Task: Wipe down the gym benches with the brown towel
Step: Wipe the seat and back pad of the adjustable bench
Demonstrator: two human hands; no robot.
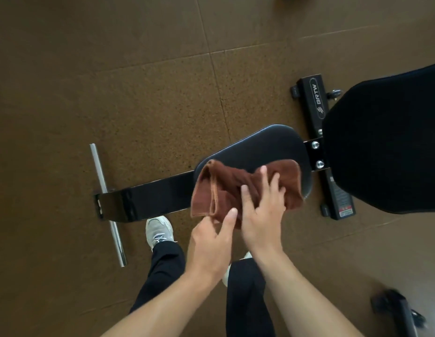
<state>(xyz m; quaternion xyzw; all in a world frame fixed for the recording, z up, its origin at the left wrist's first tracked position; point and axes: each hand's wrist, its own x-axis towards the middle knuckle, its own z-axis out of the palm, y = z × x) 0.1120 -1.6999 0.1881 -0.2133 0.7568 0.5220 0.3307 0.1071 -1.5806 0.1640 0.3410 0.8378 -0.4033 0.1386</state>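
A brown towel [226,186] lies bunched on the small black seat pad [265,147] of a gym bench, hanging over the pad's near edge. My right hand [262,210] presses flat on the towel with fingers spread. My left hand [211,239] pinches the towel's near lower edge between thumb and fingers. The bench's large black back pad [386,147] stretches off to the right.
The bench's black frame beam [148,198] runs left to a chrome foot bar [107,203]. A black cross foot marked BRTW [313,100] sits behind the seat. My shoe [159,231] and dark trousers stand just below the beam. Another black bench part [396,310] shows at bottom right. Brown rubber floor tiles surround everything.
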